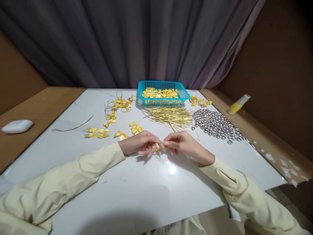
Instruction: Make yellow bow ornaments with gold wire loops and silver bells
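Observation:
Over the middle of the table, my left hand (141,143) and my right hand (187,145) meet fingertip to fingertip. Both pinch a short gold cord (157,144) that runs between them. A bit of yellow ribbon (157,149) shows just below the left fingers; whether it is joined to the cord I cannot tell. Yellow satin bows (120,134) lie beyond my left hand. A pile of gold cords (170,117) lies past the fingertips, and a heap of small silver bells or beads (215,123) spreads beyond my right hand.
At the back, a turquoise basket (163,101) holds many yellow bows. Bows with looped cords (122,103) lie left of it, more bows (200,101) right. A single cord (73,128), a white object (17,126), a yellow-and-white tube (239,104) and paper scraps (270,157) lie around.

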`<state>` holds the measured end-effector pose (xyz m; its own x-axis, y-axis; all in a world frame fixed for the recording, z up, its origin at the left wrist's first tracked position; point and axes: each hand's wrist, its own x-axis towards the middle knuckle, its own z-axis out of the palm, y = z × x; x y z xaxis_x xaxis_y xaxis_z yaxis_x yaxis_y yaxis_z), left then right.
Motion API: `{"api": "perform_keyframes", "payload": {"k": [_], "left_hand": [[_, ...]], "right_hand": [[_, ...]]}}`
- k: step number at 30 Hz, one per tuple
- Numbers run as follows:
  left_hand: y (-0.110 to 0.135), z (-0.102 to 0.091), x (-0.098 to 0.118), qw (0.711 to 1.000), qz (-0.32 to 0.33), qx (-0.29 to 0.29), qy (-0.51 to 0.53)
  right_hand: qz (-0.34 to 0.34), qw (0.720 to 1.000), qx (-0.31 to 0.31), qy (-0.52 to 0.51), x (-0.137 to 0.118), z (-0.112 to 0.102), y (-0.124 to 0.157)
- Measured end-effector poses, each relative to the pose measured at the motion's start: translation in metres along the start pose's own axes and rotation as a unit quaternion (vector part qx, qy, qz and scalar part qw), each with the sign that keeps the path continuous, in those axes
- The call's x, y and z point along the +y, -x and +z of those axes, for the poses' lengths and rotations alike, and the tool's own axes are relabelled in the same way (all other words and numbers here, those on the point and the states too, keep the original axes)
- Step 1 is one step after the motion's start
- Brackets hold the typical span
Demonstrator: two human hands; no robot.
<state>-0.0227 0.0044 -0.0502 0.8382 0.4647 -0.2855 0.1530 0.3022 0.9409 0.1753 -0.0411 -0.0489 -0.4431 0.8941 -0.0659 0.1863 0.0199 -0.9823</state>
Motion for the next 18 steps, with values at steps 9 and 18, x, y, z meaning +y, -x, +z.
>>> {"api": "perform_keyframes", "payload": {"k": [9, 18], "left_hand": [[-0.0004, 0.0009, 0.0003, 1.0, -0.01, -0.002, -0.002], [-0.0001, 0.0006, 0.0005, 1.0, 0.001, 0.002, -0.008]], "right_hand": [[0.001, 1.0, -0.002, 0.023, -0.0001, -0.0003, 0.0003], [-0.065, 0.975, 0.065, 0.203, -0.0085, -0.0046, 0.0053]]}}
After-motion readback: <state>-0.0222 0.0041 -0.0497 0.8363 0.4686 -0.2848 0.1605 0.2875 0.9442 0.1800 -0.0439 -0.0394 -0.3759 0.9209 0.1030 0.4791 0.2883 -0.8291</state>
